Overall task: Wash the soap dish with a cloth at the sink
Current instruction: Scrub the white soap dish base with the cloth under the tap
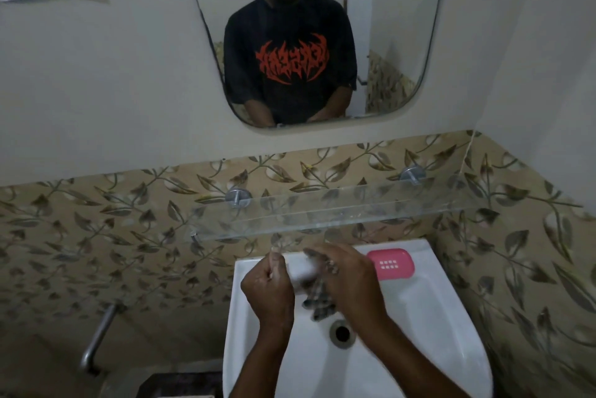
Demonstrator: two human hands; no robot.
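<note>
Two bare forearms reach up from the bottom edge over a white wall-mounted sink [429,317], whose drain [342,332] shows between the wrists. The left hand [269,288] is curled into a fist, fingers closed on the left end of a white, blurred object [301,272] held above the basin; motion blur keeps it from being identified with certainty. The right hand [350,278] lies over the right side of that object, fingers bent and gripping a checkered cloth [317,304] that is pressed against the white object and hangs down from under the palm toward the drain.

The pink soap dish [391,264], with two rows of small slots in its middle, sits on the sink's back ledge at the right, just beside the right hand's knuckles and apart from the cloth.

Above the sink a clear glass shelf [338,214] is fixed to leaf-patterned tiles [129,220] by round metal mounts. A mirror [309,36] higher up reflects a person in a black shirt with a red print, wearing a white headset.
</note>
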